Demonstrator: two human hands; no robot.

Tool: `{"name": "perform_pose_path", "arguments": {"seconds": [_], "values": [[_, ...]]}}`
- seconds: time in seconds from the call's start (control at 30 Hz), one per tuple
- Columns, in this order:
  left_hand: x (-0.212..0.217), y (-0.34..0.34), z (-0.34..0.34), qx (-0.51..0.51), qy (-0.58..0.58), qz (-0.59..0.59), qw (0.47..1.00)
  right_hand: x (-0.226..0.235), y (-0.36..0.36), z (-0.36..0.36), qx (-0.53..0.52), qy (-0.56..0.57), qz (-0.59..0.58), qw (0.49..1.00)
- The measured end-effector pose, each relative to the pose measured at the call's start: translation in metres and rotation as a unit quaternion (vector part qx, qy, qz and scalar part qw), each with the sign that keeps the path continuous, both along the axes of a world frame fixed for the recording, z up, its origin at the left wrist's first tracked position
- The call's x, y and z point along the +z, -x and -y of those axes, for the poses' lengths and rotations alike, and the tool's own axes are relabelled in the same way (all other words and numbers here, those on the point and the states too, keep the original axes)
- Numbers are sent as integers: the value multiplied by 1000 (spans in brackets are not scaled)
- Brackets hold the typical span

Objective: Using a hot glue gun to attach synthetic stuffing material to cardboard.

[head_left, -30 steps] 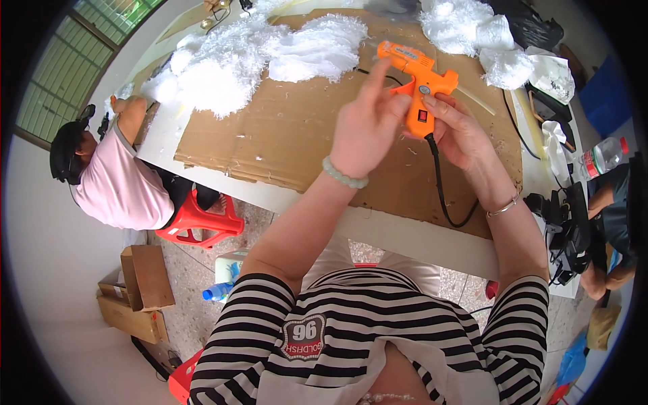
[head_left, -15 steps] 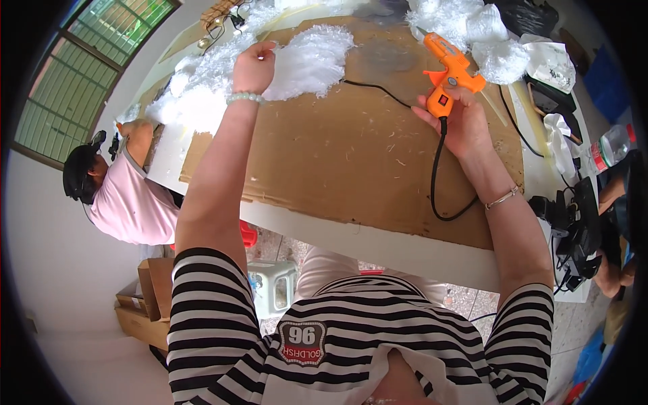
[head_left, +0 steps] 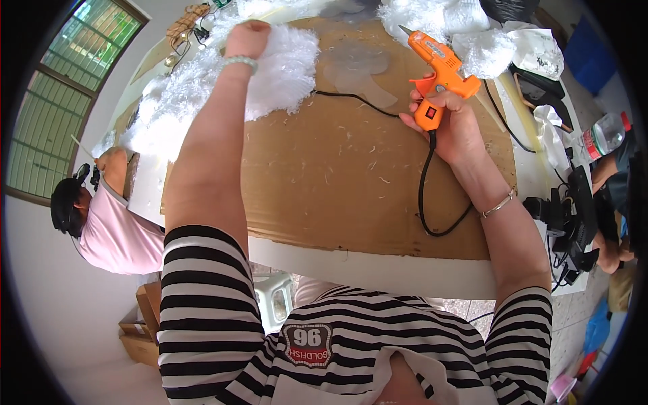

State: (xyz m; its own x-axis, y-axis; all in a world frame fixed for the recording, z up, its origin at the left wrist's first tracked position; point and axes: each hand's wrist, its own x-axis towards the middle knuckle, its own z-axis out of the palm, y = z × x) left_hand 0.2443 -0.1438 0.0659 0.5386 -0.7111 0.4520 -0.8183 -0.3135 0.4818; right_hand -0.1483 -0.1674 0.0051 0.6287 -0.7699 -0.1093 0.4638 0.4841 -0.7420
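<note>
An orange hot glue gun sits in my right hand, wrapped round its handle, with the nozzle pointing up and left. Its black cord hangs from the handle and loops over the brown cardboard sheet. My left hand is reached out over the pile of white fluffy, feathery material at the far left of the table. Its fingers are curled closed, and what they hold, if anything, is hidden behind the hand.
More white fluff and a black plastic bag lie at the far right. A plastic bottle and black devices stand along the right edge. A person in pink works at the left; another person's hands show at right.
My left hand has moved further out over the white fluff, its fingers curling inward. The glue gun stays in my right hand. The whole view has shifted slightly.
</note>
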Motion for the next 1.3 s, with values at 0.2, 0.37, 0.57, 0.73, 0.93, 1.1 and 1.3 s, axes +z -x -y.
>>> {"name": "perform_pose_path", "arguments": {"seconds": [0.2,0.37,0.57,0.73,0.93,1.1,1.3], "values": [[57,-23,-5,-107,172,-73,977,-1,1,1,22,23,1,1000],[72,13,-37,-200,155,64,965,1,0,0,11,30,-4,999],[83,87,-82,-262,2,88,961,0,0,7,-4,45,0,999],[101,151,-97,-303,60,202,929,0,6,18,-30,47,4,998],[111,176,-131,-356,145,477,790,-7,8,26,-28,49,10,998],[23,175,-188,-467,-131,472,736,-22,-1,29,-12,44,23,999],[-9,160,-227,-412,-115,245,870,-21,-4,31,-17,66,-11,998]]}}
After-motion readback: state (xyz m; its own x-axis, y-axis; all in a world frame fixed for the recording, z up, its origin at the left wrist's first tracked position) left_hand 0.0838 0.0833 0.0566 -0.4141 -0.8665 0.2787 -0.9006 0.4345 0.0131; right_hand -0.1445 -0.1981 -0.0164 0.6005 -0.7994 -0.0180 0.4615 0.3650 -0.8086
